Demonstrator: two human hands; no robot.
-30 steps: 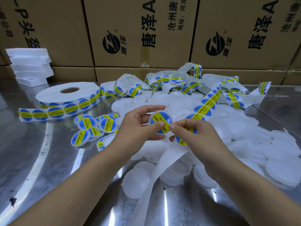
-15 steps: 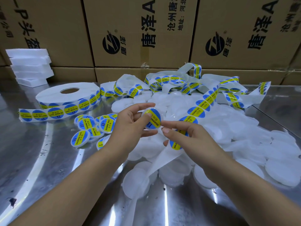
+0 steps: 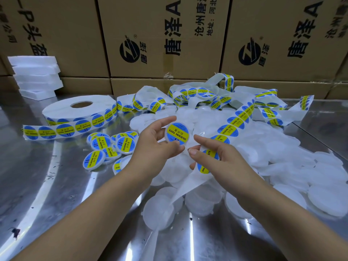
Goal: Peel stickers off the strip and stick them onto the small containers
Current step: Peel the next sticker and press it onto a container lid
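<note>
Fingers of my left hand [image 3: 153, 146] grasp a stickered container [image 3: 177, 133], while those of my right hand [image 3: 224, 159] pinch the sticker strip [image 3: 232, 122].

The cardboard boxes [image 3: 162, 34] run off the top of the frame, lettering chopped; at centre the right hand [image 3: 222, 159] covers part of one sticker [image 3: 204, 167] on the strip [image 3: 235, 118]
</note>
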